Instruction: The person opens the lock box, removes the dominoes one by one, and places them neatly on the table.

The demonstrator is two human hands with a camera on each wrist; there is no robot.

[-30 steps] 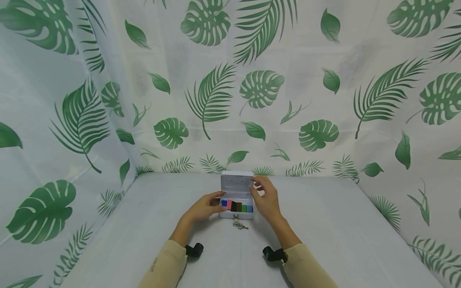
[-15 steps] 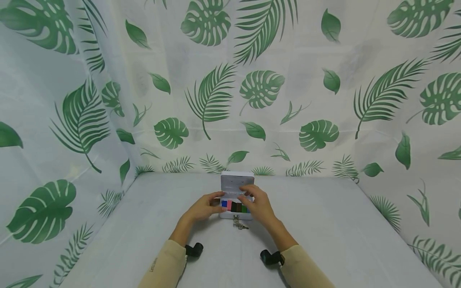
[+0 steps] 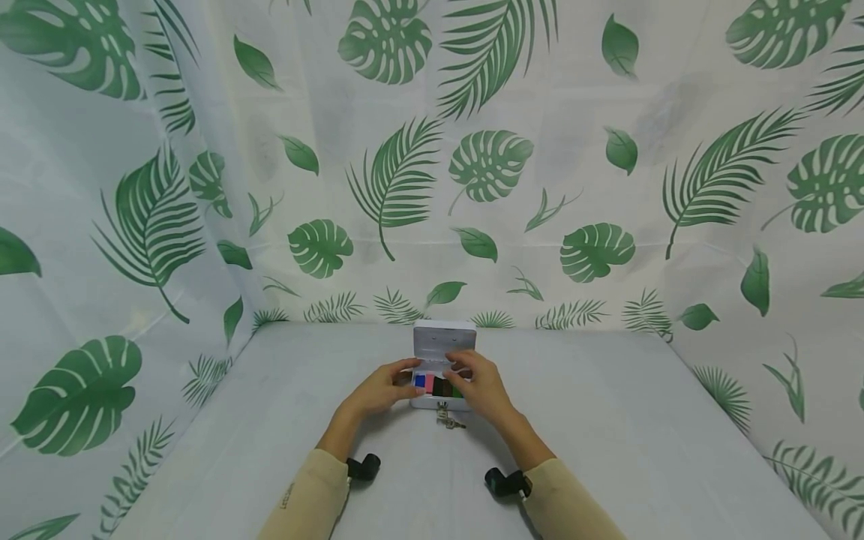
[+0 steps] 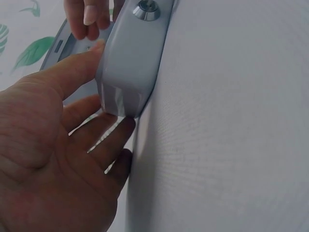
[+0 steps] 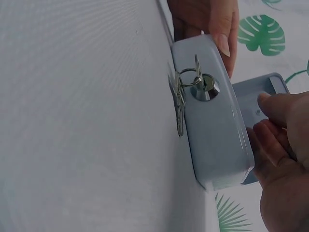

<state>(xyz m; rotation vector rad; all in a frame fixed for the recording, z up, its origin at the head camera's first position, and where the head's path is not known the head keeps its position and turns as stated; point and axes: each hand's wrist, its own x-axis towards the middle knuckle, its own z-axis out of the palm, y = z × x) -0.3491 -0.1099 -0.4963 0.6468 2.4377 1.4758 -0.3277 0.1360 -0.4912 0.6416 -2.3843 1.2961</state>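
Observation:
A small white lockable cash box (image 3: 424,403) sits on the table with its lid (image 3: 432,342) raised. Inside lies a row of coloured pieces, among them a blue piece (image 3: 420,381), a pink piece (image 3: 430,384) and a black piece (image 3: 438,387). My left hand (image 3: 379,390) holds the box's left end, thumb at the front rim and fingers round the side. Over the box's right part hovers my right hand (image 3: 483,386), fingers loosely bent, with nothing seen between them. It hides the pieces at that end. Keys (image 5: 179,106) hang from the front lock (image 5: 206,88).
A white cloth covers the table (image 3: 594,420). Leaf-printed curtains (image 3: 526,247) stand behind it and along both sides. Black wrist cameras (image 3: 364,468) sit at both sleeve cuffs.
My right hand has left the lid's right edge and moved left and down, over the right-hand pieces in the box. The left hand has stayed on the box's left end.

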